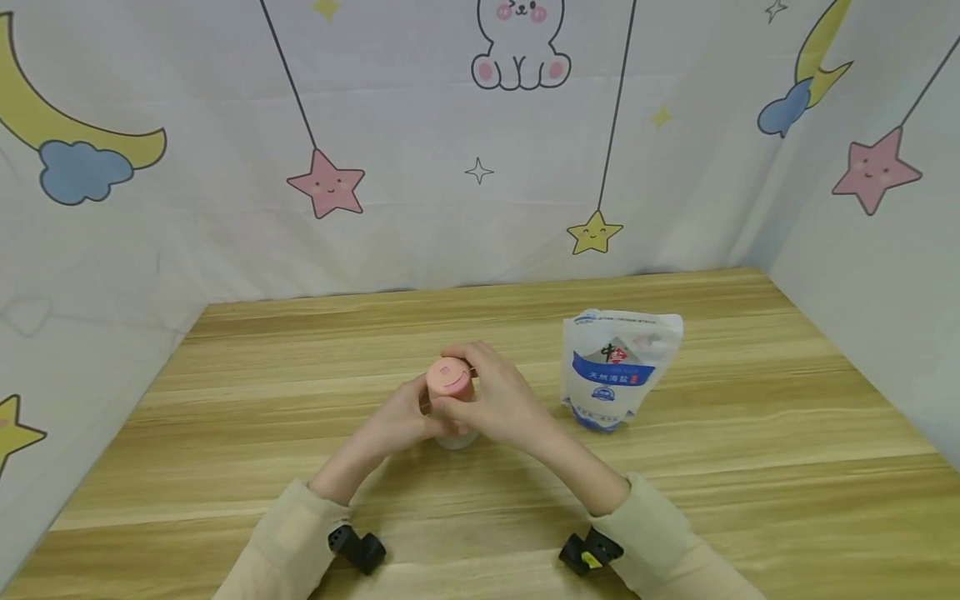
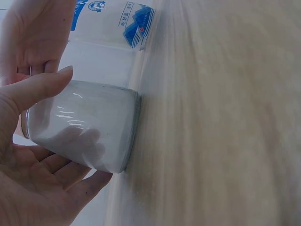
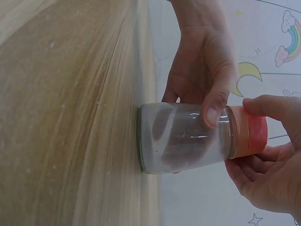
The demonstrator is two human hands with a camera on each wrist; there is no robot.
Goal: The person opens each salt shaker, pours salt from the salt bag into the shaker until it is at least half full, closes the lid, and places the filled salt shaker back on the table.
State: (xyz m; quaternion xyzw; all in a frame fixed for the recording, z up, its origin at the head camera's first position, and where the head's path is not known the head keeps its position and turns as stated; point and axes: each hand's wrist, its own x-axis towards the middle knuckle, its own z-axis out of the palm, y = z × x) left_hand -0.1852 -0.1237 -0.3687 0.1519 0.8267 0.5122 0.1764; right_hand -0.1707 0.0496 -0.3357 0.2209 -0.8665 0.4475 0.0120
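Note:
A clear glass jar (image 3: 181, 141) with a pink-orange lid (image 1: 450, 377) stands upright on the table in front of me. My left hand (image 1: 401, 418) holds the jar's body, its thumb on one side and its fingers round the other. Over the top, my right hand (image 1: 504, 398) grips the lid between thumb and fingers. Through the glass (image 2: 94, 120) fingers show faintly; whether anything is inside I cannot tell. To the right of both hands, a white and blue bag of salt (image 1: 617, 371) stands upright, touched by neither.
The wood-grain table (image 1: 300, 358) extends around the jar on all sides. Behind it and along both sides hangs a white cloth (image 1: 420, 233) printed with stars, moons and a bear. Small black devices (image 1: 358, 548) sit at both sleeve cuffs.

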